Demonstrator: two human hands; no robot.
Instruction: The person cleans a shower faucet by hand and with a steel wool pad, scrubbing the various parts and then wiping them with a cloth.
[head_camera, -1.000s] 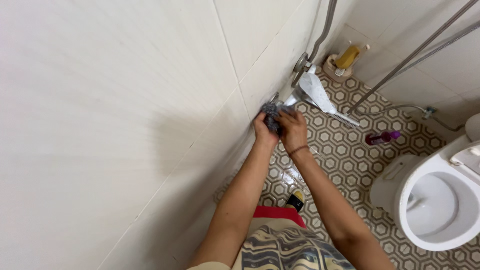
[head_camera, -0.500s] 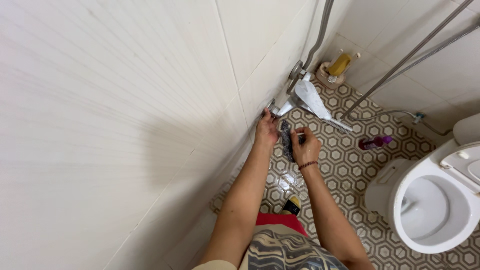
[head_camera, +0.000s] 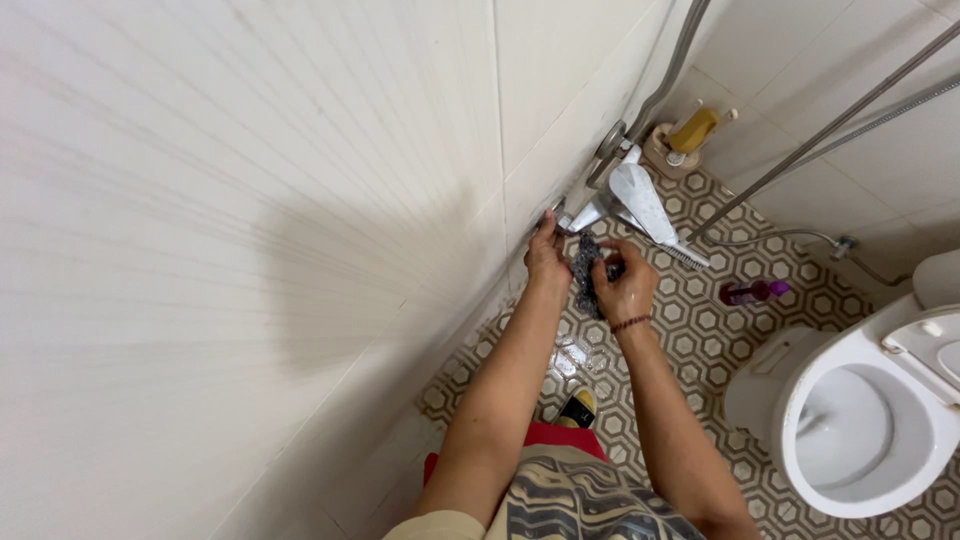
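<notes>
- Patterned fabric in blue and cream (head_camera: 590, 505), with a red edge above it, fills the nearest part of the view; a dark slipper with a yellow band (head_camera: 577, 408) stands on the wet hexagon-tiled floor (head_camera: 700, 330) just beyond.
- Both forearms reach forward from there to the chrome mixer tap (head_camera: 610, 200) on the cream tiled wall (head_camera: 300, 250).
- The left hand (head_camera: 547, 262) lies against the wall-side end of the tap, fingers curled on the metal; how firmly it grips cannot be told.
- The right hand (head_camera: 627, 287), a bead bracelet at its wrist, is closed around a dark grey steel-wool scourer (head_camera: 586, 270), which hangs bunched between the two hands, just under the tap body.
- To scrub well here, the left hand is best used as a brace so the fitting does not turn, while the right presses the scourer flat against the metal and works in short strokes around the joint, where scale tends to gather.
- Light pressure seems wise: steel wool can scratch a chrome finish.
- Beyond the tap, a long-handled brush with a white head (head_camera: 650, 210) leans by the wall, and a purple bottle (head_camera: 752, 291) lies on the floor.
- Farther right stands a white toilet (head_camera: 870, 420) with its lid up; in the far corner sits a yellow bottle (head_camera: 692, 130) in a holder.
</notes>
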